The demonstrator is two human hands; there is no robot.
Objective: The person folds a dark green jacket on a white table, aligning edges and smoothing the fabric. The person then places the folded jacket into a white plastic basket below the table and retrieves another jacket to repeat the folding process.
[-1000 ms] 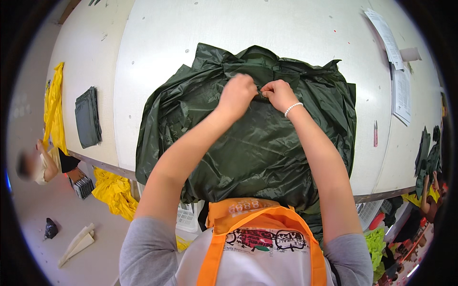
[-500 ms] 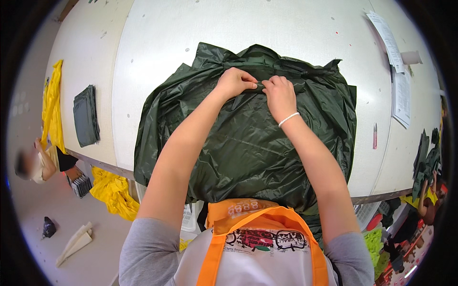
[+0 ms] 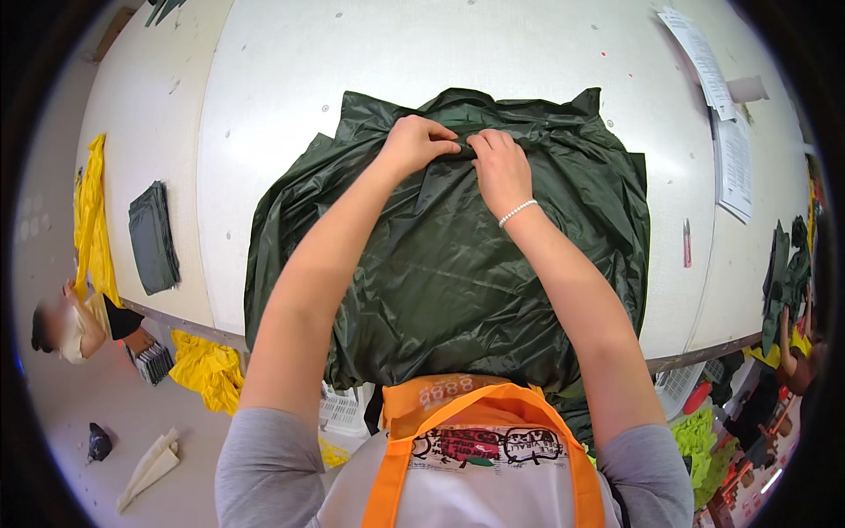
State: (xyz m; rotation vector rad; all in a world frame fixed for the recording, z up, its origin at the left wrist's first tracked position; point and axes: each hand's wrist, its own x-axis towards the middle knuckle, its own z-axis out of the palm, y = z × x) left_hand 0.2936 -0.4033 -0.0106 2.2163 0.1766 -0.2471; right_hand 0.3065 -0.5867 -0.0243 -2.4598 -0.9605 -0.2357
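A large, crinkled dark green sheet of thin shiny fabric (image 3: 440,273), perhaps a garment, lies spread over the white table (image 3: 273,79) and hangs over its near edge. Near its far side, my left hand (image 3: 417,145) pinches a fold of the fabric between thumb and fingers. Close beside it on the right, my right hand (image 3: 502,167) is closed on the same folded strip, with fingertips bent down into it. A small gap separates the two hands. A white bead bracelet (image 3: 518,212) circles my right wrist.
Folded dark green fabric (image 3: 153,238) lies at left, near hanging yellow fabric (image 3: 91,220) by a person (image 3: 75,330). Printed papers (image 3: 732,163) and a small pink-handled tool (image 3: 687,243) lie at right. White baskets (image 3: 341,409) stand below the table edge.
Both hands have shifted slightly left and a little farther away along the fold, keeping hold of the fabric. The whole view has turned a little, and the fabric's far edge has changed shape.
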